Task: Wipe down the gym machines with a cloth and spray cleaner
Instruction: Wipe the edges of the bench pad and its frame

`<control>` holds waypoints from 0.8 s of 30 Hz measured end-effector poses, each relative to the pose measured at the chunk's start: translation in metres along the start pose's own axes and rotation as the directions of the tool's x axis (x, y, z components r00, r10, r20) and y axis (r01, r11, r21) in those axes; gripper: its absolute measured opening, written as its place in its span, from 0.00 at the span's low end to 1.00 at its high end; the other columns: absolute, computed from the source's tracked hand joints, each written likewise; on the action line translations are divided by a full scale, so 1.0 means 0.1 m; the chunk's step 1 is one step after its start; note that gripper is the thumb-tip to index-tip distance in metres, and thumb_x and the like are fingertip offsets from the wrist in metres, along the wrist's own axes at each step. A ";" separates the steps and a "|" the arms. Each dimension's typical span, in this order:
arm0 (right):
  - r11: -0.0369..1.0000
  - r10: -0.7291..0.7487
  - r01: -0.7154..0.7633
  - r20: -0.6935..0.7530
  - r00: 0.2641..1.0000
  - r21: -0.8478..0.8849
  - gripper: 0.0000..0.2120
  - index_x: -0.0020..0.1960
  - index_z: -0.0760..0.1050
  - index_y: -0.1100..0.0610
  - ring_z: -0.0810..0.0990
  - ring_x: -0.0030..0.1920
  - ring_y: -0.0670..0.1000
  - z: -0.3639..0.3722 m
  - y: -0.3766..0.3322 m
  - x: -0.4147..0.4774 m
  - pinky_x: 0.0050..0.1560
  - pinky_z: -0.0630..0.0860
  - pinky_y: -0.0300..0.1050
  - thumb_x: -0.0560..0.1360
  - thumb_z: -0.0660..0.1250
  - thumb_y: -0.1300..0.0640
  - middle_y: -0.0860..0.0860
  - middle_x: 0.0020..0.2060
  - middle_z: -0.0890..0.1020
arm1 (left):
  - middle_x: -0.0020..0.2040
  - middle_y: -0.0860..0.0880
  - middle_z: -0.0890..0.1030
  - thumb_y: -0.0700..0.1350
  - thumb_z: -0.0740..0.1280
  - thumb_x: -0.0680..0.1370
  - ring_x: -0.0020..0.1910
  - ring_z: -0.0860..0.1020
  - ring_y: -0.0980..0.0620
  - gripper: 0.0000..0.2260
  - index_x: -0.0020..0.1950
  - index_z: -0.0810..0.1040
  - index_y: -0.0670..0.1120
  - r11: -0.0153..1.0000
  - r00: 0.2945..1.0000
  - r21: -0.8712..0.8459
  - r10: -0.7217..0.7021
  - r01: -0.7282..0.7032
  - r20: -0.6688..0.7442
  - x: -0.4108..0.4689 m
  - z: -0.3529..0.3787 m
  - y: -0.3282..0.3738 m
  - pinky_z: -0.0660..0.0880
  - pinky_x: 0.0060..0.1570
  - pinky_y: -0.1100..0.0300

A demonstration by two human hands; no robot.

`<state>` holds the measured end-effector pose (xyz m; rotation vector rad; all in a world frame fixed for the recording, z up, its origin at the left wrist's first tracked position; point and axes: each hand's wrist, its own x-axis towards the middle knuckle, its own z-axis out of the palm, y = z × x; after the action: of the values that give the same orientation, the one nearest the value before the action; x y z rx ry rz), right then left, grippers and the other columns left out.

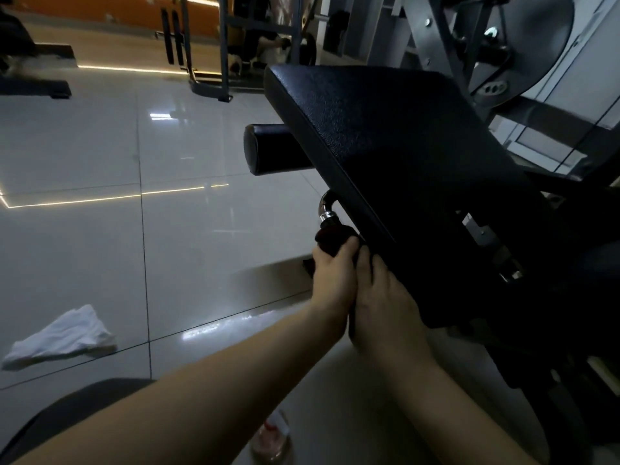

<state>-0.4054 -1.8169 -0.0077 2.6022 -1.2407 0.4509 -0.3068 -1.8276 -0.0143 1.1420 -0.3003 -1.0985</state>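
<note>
While the left hand [330, 273] grips the handle [330, 238] and the right hand [385, 310] braces the pad [402, 156], curl unclear, a released pad may drop and pinch them.

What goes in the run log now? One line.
left hand grips handle | right hand touches pad edge | cloth on floor, unheld

No text, brand, number or sign can be read anywhere. The bottle [271, 437] at the bottom centre of the frame carries a pale label, too blurred to read.
</note>
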 end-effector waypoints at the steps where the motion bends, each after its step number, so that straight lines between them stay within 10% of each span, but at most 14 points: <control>1: 0.999 0.003 -0.003 -0.008 1.000 0.046 0.40 0.76 0.63 0.65 0.80 0.60 0.59 0.02 0.06 -0.05 0.57 0.79 0.50 0.68 0.75 0.60 0.63 0.65 0.76 | 0.59 0.44 0.82 0.55 0.67 0.79 0.57 0.82 0.46 0.25 0.73 0.67 0.48 0.999 1.000 0.046 0.026 -0.026 0.013 -0.03 0.04 -0.04 0.78 0.62 0.46; 9: 0.976 -0.148 0.191 -0.332 0.932 0.100 0.12 0.58 0.76 0.60 0.79 0.48 0.57 -0.34 0.27 0.41 0.48 0.78 0.55 0.79 0.59 0.58 0.57 0.52 0.79 | 0.57 0.40 0.79 0.53 0.58 0.85 0.54 0.79 0.40 0.13 0.65 0.65 0.47 0.900 0.926 0.367 0.322 -0.235 -0.197 0.30 0.26 0.11 0.76 0.57 0.39; 14: 0.986 0.018 -0.002 -0.096 0.995 0.166 0.16 0.54 0.68 0.54 0.79 0.43 0.57 -0.39 0.61 1.03 0.39 0.70 0.49 0.80 0.60 0.41 0.51 0.42 0.78 | 0.55 0.44 0.80 0.55 0.54 0.86 0.53 0.79 0.42 0.15 0.65 0.66 0.46 0.853 0.883 0.458 0.396 -0.251 -0.253 0.39 0.31 0.18 0.76 0.56 0.40; 24: 0.930 0.072 0.038 -0.282 0.957 0.366 0.16 0.50 0.68 0.51 0.72 0.33 0.47 -0.16 0.70 1.01 0.33 0.67 0.43 0.78 0.63 0.38 0.44 0.35 0.75 | 0.62 0.38 0.80 0.57 0.50 0.86 0.62 0.78 0.38 0.26 0.66 0.77 0.39 0.891 0.921 0.448 0.233 -0.074 -0.312 0.75 0.19 0.60 0.72 0.66 0.48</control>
<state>-0.4031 -1.9274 0.0491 2.6816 -1.1692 1.1271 -0.2512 -1.8998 0.0202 1.6567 -0.3486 -0.6725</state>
